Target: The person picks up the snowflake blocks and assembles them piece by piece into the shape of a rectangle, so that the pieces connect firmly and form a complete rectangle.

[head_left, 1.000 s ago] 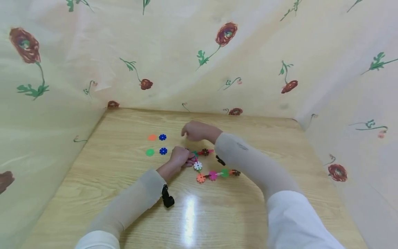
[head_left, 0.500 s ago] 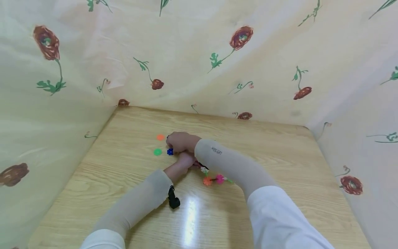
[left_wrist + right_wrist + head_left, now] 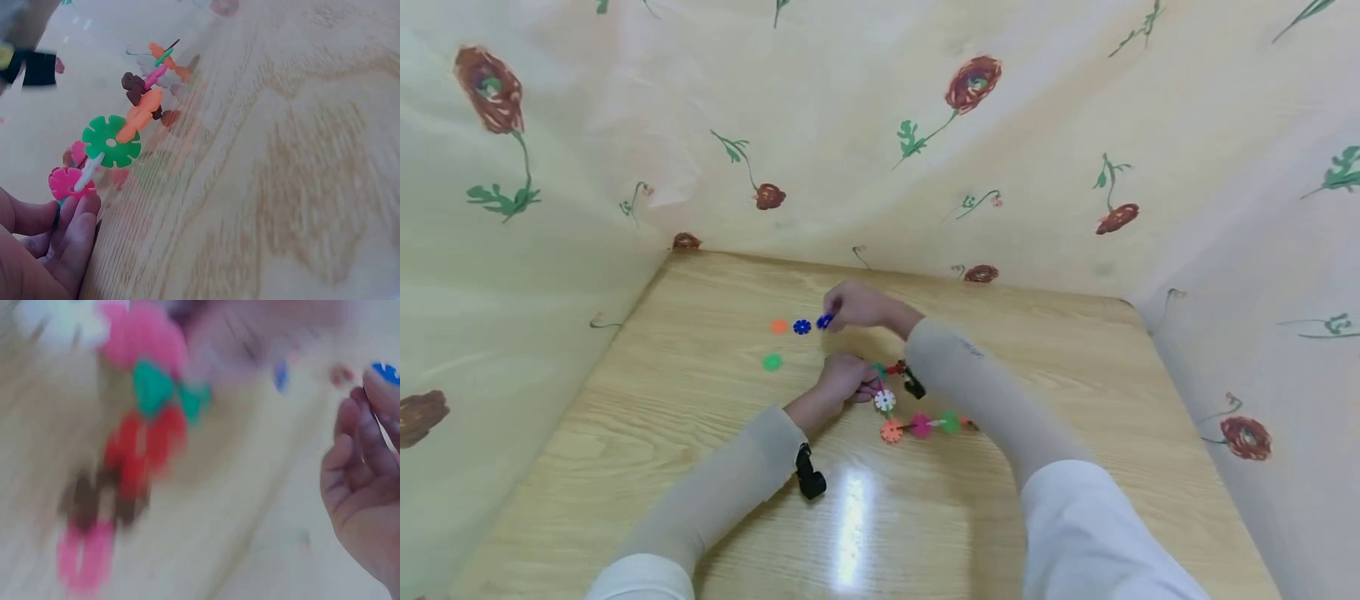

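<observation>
Chain of flower discs [image 3: 891, 431] is already joined on table [image 3: 925, 517], pinched by left hand [image 3: 844, 379]; blue disc [image 3: 824, 321] is pinched by right hand [image 3: 859, 305], not yet joined; second blue disc [image 3: 802, 327], orange disc [image 3: 779, 327] and green disc [image 3: 772, 362] are apparently left, lying loose.
</observation>
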{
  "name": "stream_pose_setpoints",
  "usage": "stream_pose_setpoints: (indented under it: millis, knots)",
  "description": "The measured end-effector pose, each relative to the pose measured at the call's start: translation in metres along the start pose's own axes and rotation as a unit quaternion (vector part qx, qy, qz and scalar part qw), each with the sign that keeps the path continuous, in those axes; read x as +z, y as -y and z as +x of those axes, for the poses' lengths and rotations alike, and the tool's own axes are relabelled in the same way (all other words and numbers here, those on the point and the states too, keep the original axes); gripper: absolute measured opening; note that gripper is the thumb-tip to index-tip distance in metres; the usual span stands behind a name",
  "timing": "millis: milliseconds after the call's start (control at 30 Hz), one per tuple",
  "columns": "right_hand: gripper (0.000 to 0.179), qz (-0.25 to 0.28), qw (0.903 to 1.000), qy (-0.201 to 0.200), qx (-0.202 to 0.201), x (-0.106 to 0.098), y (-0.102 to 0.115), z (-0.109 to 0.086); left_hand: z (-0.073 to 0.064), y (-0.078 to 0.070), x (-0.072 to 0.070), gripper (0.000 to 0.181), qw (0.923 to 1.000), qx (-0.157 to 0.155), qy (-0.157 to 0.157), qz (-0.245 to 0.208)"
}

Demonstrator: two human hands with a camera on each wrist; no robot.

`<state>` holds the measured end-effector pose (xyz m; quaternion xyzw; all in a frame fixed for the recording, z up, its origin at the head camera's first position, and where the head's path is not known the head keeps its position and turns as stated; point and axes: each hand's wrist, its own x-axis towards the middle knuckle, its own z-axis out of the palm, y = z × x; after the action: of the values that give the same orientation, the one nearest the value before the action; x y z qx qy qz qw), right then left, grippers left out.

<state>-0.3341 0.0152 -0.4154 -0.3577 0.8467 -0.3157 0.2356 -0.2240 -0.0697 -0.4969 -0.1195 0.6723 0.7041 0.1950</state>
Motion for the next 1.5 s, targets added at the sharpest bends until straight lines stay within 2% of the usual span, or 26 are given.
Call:
stream_pose_setpoints:
  millis: [100,200,300,367,467,600,867,1000,1233,1300,1367,1400,1500]
  knots:
    - [0.008,0.076,0.9921,-0.096,0.031,-0.033,-0.014,-0.037,-0.001,-0.001,0.0,0.012,0.9998,-0.014,-0.005,0.012]
    - [0.005,0.078,0.981,-0.167,0.06,-0.054,-0.037,-0.081,-0.002,0.001,-0.001,0.011,0.9995,-0.017,0.002,0.025]
    - [0.013,0.04,0.9751,-0.2,0.088,-0.055,-0.061,-0.125,-0.003,0.002,-0.001,0.013,0.9993,-0.014,0.011,0.033]
    - [0.018,0.03,0.9729,-0.202,0.108,-0.046,-0.073,-0.149,-0.004,0.001,0.0,0.014,0.9992,-0.014,0.014,0.034]
    - [0.023,0.051,0.9714,-0.19,0.132,-0.028,-0.084,-0.173,-0.005,-0.002,0.001,0.014,0.9991,-0.019,0.018,0.034]
    - [0.024,0.12,0.9643,-0.178,0.154,-0.011,-0.093,-0.182,-0.005,-0.001,-0.002,0.014,0.9992,-0.026,0.016,0.027]
    - [0.025,0.206,0.9476,-0.161,0.184,0.014,-0.105,-0.185,-0.005,-0.002,0.0,0.013,0.9982,-0.034,0.025,0.043]
    - [0.025,0.233,0.943,-0.149,0.184,0.022,-0.105,-0.186,-0.005,-0.005,0.001,0.014,0.997,-0.035,0.032,0.062]
    - [0.024,0.228,0.9378,-0.162,0.205,0.023,-0.108,-0.189,-0.003,-0.01,0.007,0.017,0.9908,-0.016,0.045,0.127]
    - [0.024,0.234,0.9349,-0.162,0.213,0.022,-0.11,-0.19,-0.004,-0.013,0.01,0.021,0.9837,-0.005,0.051,0.172]
    - [0.024,0.239,0.9333,-0.159,0.216,0.023,-0.111,-0.19,-0.006,-0.017,0.013,0.029,0.9669,0.021,0.045,0.25]
    - [0.024,0.243,0.9321,-0.158,0.217,0.023,-0.112,-0.19,-0.007,-0.019,0.014,0.034,0.9535,0.036,0.037,0.297]
    - [0.025,0.249,0.9299,-0.161,0.217,0.024,-0.113,-0.19,-0.008,-0.026,0.018,0.045,0.8996,0.092,0.003,0.427]
